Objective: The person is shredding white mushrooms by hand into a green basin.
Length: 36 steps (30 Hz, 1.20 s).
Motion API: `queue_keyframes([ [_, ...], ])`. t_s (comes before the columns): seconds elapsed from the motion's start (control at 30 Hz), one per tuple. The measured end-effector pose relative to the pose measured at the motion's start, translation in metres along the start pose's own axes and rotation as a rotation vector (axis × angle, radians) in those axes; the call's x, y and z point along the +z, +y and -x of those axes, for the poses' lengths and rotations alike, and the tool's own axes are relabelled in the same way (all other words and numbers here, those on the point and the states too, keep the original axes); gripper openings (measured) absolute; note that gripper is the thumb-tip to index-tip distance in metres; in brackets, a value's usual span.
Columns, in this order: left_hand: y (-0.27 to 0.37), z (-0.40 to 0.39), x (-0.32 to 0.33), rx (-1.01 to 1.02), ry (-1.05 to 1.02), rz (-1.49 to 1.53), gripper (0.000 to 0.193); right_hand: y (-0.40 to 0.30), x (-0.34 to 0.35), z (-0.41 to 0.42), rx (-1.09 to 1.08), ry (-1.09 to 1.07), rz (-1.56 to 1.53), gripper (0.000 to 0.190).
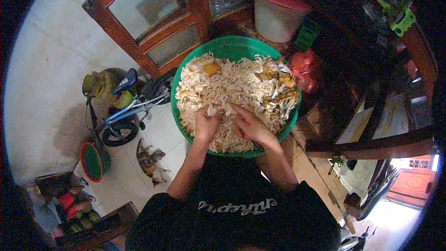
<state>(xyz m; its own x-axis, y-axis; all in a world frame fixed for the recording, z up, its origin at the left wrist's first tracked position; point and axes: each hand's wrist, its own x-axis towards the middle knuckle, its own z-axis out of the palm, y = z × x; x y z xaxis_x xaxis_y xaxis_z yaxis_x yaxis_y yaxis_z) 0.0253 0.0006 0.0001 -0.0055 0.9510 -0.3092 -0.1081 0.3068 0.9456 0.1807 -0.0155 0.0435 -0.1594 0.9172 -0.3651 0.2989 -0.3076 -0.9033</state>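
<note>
A green plastic basin [237,43] is filled with pale, shredded food [230,76], whose exact kind I cannot tell. Larger yellowish-brown pieces [285,82] lie along its right side, and a rounded orange-yellow piece [211,68] rests at the upper left. My left hand [207,123] is over the near part of the heap with a pale piece [213,111] in its fingertips. Close beside it, my right hand [252,129] pinches another pale bit [229,109] and is slightly blurred. Whether the two bits are still joined is unclear.
Beyond the basin stand a white bucket [277,17] with a red lid and a small green basket [307,35]. A red plastic bag [302,69] touches its right side. Leftward are a child's bicycle [122,115], gas cylinders [104,83] and a cat [151,160] on the tiles.
</note>
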Motion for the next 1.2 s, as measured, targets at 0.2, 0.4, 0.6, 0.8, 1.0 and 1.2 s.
queue_keyframes([
  [0.2, -0.002, -0.001, 0.0, 0.072, 0.043, -0.1, 0.017, 0.037, -0.007, -0.021, -0.294, 0.069, 0.119, 0.04],
  [0.4, -0.001, 0.0, 0.006, 0.062, -0.056, -0.007, 0.023, 0.023, 0.0, -0.02, -0.399, 0.16, 0.252, 0.041],
  [0.6, 0.006, 0.001, 0.003, 0.025, -0.025, 0.138, 0.031, 0.027, 0.015, -0.01, -0.438, 0.073, 0.044, 0.035],
  [0.8, 0.008, 0.001, 0.002, 0.131, -0.007, 0.04, 0.024, 0.02, 0.007, -0.011, -0.345, 0.086, 0.212, 0.034],
  [1.0, -0.002, -0.003, 0.002, 0.08, 0.064, 0.032, 0.012, -0.001, -0.007, -0.011, -0.162, 0.139, 0.242, 0.034],
  [1.2, -0.007, -0.006, 0.0, 0.039, -0.017, 0.033, 0.017, 0.014, -0.002, -0.011, -0.269, 0.142, 0.397, 0.039],
])
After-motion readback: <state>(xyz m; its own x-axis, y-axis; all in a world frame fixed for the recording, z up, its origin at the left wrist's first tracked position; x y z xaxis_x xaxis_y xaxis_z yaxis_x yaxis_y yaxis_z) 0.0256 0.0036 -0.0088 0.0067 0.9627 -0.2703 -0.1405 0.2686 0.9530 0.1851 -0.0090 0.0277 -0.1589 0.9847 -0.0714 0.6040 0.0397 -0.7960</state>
